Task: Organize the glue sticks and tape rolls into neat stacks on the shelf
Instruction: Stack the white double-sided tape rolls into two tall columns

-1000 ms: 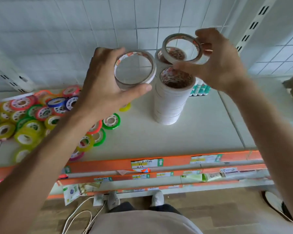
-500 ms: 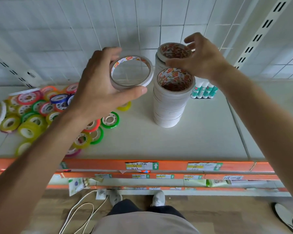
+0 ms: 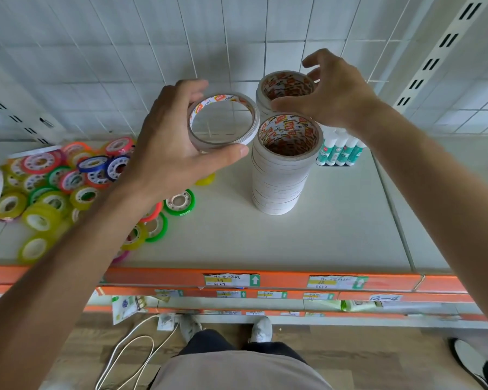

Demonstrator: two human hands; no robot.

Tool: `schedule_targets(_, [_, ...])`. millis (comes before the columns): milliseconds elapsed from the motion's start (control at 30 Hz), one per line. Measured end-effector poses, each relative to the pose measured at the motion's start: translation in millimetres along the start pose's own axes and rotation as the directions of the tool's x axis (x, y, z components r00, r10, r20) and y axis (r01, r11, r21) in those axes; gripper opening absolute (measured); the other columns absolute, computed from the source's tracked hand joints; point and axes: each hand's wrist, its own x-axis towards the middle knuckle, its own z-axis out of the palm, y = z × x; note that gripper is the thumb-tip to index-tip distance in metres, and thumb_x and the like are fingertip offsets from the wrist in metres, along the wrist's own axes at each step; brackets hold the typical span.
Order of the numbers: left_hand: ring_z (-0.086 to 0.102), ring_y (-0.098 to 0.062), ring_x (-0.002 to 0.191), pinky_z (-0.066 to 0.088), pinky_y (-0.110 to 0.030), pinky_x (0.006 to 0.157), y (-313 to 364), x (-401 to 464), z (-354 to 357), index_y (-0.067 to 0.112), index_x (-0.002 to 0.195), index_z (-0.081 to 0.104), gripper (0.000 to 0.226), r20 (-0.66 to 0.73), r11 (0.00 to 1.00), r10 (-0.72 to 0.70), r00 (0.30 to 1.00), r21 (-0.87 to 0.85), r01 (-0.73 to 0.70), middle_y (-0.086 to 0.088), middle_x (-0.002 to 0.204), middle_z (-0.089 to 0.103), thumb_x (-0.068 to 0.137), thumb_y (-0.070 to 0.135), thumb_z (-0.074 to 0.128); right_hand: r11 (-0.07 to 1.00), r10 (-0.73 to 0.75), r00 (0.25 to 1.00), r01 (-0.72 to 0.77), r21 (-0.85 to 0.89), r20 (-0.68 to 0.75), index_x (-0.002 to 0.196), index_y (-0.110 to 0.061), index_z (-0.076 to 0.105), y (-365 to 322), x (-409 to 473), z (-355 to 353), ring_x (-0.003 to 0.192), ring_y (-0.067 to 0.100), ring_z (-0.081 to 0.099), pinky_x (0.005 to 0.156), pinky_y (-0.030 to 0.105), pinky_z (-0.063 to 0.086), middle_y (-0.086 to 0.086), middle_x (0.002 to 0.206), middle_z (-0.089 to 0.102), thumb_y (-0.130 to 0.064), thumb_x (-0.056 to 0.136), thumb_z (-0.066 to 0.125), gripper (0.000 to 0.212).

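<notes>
White tape roll [image 3: 223, 122] sits pinched in my left hand [image 3: 164, 147], held above the shelf [image 3: 335, 220] beside the front stack [image 3: 285, 167]. My right hand [image 3: 333, 94], fingers spread loosely, hovers around the top of the rear stack [image 3: 286, 85]. Glue sticks [image 3: 340, 150] stand just right; coloured rolls [image 3: 54, 187] lie scattered left.

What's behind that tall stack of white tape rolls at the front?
A second stack of white tape rolls, with the right hand at its top. Its lower part and the shelf behind are hidden.
</notes>
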Motion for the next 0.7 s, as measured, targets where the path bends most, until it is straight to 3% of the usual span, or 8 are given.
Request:
schedule_targets(567, [0.049, -0.011, 0.126, 0.042, -0.029, 0.103, -6.9, -1.8, -10.4, 0.022, 0.144, 0.043, 0.098, -0.014, 0.999, -0.035, 0.999, 0.026, 0.036, 0.000, 0.139, 0.050, 0.062, 0.069, 0.070, 1.000, -0.008, 0.999, 0.007, -0.011, -0.039, 0.141, -0.019, 0.044, 1.7, -0.9, 3.6, 0.111, 0.013, 0.056, 0.077, 0.020, 0.041, -0.002, 0.130, 0.059, -0.060, 0.067, 0.082, 0.092])
schedule_targets(700, [0.048, -0.010, 0.126, 0.042, -0.029, 0.103, -6.3, -1.7, -12.5, 0.022, 0.144, 0.043, 0.099, -0.012, 0.999, -0.041, 0.999, 0.031, 0.041, 0.000, 0.139, 0.050, 0.062, 0.069, 0.069, 1.000, -0.018, 0.999, 0.017, -0.023, -0.042, 0.142, -0.017, 0.044, 1.3, -0.9, 3.6, 0.116, 0.016, 0.056, 0.082, 0.022, 0.043, 0.000, 0.132, 0.058, -0.058, 0.068, 0.083, 0.093])
